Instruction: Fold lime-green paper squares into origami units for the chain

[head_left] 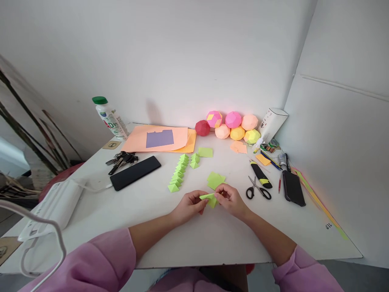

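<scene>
Between my two hands is a lime-green piece of paper (209,198), partly folded. My left hand (191,207) pinches its left end between thumb and fingers. On the other end, the thumb and fingers of my right hand (231,199) are closed too. Just beyond my hands lie flat green paper squares (215,179). To the left, a row of folded green paper units (178,174) runs away from me, with a shorter row (195,161) beside it. Another green sheet (206,152) rests farther back.
Several coloured paper balls (233,120) sit against the wall. Scissors (257,189), a box cutter (260,174) and a dark phone (293,188) lie on the right. At left are a black device (135,173), keys (121,159), orange sheets (136,138) and a bottle (112,119).
</scene>
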Tool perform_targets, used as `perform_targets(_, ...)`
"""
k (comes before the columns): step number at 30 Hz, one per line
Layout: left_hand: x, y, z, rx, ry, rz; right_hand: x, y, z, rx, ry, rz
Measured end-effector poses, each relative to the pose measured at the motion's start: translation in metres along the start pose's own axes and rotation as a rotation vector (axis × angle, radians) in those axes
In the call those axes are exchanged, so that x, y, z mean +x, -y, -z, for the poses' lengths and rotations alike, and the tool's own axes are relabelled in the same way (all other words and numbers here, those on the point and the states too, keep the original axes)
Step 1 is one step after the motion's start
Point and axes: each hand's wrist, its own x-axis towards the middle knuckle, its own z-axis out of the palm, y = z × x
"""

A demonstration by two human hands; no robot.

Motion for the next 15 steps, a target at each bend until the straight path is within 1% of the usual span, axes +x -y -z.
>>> perform_targets(2, 0.0004, 0.001, 0.0001, -0.006, 0.018, -0.014, -0.0012, 0.0011, -0.0011, -0.081, 0.029, 0.046)
perform_targets(5, 0.0008, 0.0015, -0.001, -0.023, 0.018, -0.029, -0.0025, -0.0005, -0.0036, -0.134, 0.068, 0.063)
perform_targets(11, 0.0011, -0.0012, -0.0023, -0.042, -0.057, -0.034, -0.003, -0.0058, -0.0051, -0.086, 0.049, 0.013)
perform_targets(15, 0.0011, -0.0029, -0.0019, -0.03, -0.052, -0.017, -0.0028, -0.0071, -0.0043, -0.095, 0.053, 0.022)
